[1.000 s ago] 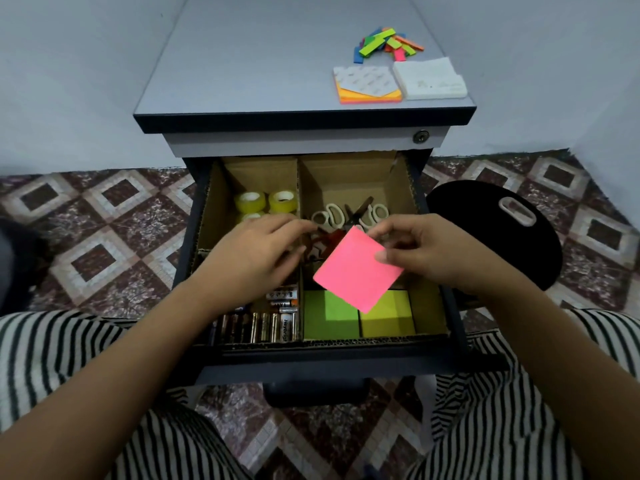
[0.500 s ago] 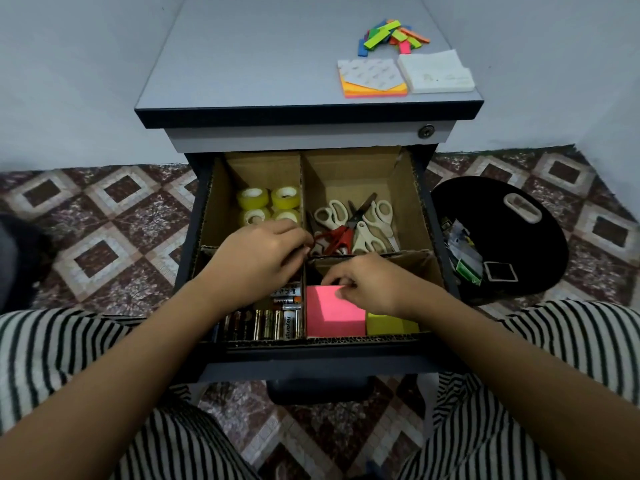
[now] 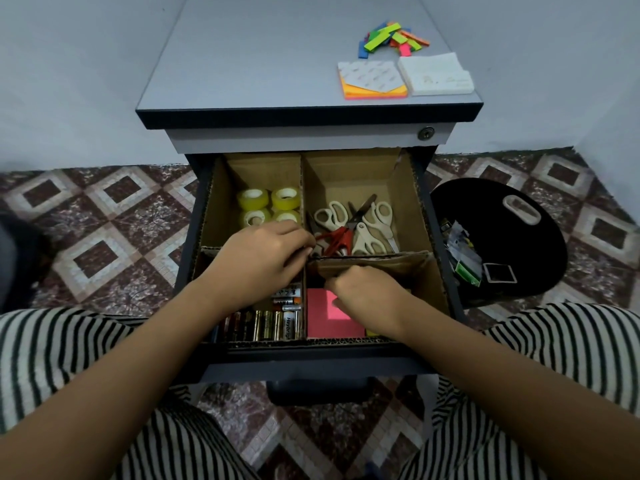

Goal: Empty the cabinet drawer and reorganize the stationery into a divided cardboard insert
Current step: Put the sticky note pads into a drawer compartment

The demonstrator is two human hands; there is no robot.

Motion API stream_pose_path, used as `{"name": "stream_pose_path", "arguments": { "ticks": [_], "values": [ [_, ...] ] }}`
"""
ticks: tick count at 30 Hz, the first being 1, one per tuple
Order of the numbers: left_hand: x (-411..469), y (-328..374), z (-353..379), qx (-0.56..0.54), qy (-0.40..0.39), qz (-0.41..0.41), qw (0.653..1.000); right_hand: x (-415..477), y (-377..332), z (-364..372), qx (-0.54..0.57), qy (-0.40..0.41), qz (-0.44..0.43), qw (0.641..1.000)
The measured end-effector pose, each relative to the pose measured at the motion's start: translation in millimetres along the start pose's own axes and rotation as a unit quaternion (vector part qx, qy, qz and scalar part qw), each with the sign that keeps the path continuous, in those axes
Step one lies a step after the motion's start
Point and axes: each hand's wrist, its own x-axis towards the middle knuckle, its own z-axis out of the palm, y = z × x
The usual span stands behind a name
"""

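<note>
Left hand (image 3: 263, 258): we've got it curled at the middle cross of the cardboard insert (image 3: 412, 209), pinching the divider there.
Right hand (image 3: 369, 294): fingers bent down onto the pink pad (image 3: 329, 323); can't tell if we're pinching or just pressing.
Pink pad: lying flat in the insert's near right compartment, inside the open drawer (image 3: 311, 358).
Neighbours: batteries (image 3: 263, 323) near left, tape rolls (image 3: 268, 206) far left, scissors (image 3: 356, 226) far right.
Cabinet top: note pads (image 3: 372, 81) and coloured strips (image 3: 391, 38).

Bare left hand (image 3: 263, 258), bare right hand (image 3: 367, 292), bare forearms, black-and-white striped garment (image 3: 62, 358) over both knees
</note>
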Motion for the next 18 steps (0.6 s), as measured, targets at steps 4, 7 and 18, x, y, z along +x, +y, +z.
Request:
{"name": "stream_pose_path", "arguments": {
  "ticks": [4, 7, 18],
  "values": [
    [0.2, -1.2, 0.8, -0.002, -0.006, -0.009, 1.000, 0.9, -2.1, 1.2, -0.013, 0.007, -0.006, 1.000],
    [0.1, -1.9, 0.7, -0.008, -0.005, -0.019, 1.000, 0.0, -3.2, 0.3, -0.017, 0.011, -0.005, 1.000],
    [-3.0, 5.4, -3.4, -0.061, 0.047, -0.067, 0.995, -33.5, 16.0, -64.7, 0.278, 0.241, 0.073, 0.927]
  ]
}}
